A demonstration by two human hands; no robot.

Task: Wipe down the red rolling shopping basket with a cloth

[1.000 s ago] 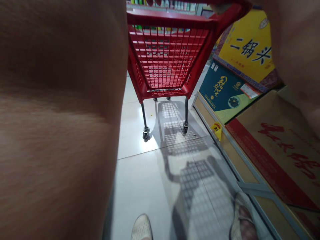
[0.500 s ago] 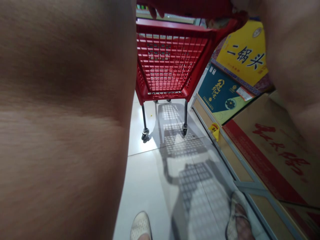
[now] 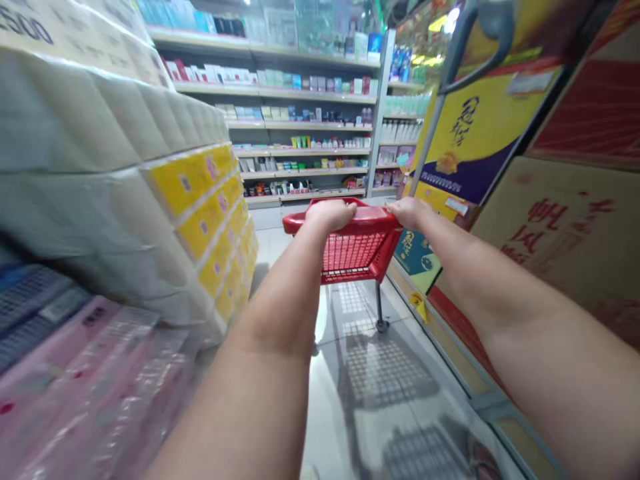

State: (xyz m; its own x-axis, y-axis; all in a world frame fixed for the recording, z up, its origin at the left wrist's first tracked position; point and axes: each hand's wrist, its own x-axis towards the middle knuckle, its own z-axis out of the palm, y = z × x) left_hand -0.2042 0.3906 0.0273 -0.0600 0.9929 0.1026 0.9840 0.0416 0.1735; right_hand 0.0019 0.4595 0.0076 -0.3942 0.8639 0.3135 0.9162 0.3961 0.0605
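Straight ahead of me stands a red plastic shopping cart (image 3: 354, 257) with a grid basket and small caster wheels. Both arms reach out to its handle. My left hand (image 3: 333, 215) is closed over the left part of the handle bar, knuckles up. Toward the right end of the same bar, my right hand (image 3: 409, 212) is wrapped round it. The undersides of the fingers are hidden on both hands. What lies inside the basket cannot be made out.
Paper-roll packs (image 3: 185, 200) are stacked high on the left, with pink plastic packages (image 3: 100, 400) nearer me. Cardboard boxes (image 3: 555, 220) line the right on a low platform. Shelves of small goods (image 3: 305, 123) cross the far end. A grey metal post (image 3: 425, 147) rises at right.
My view has tilted up from the floor and my feet to the aisle ahead. The handle and both hands now show fully, and the far shelves and left stacks have come into view.
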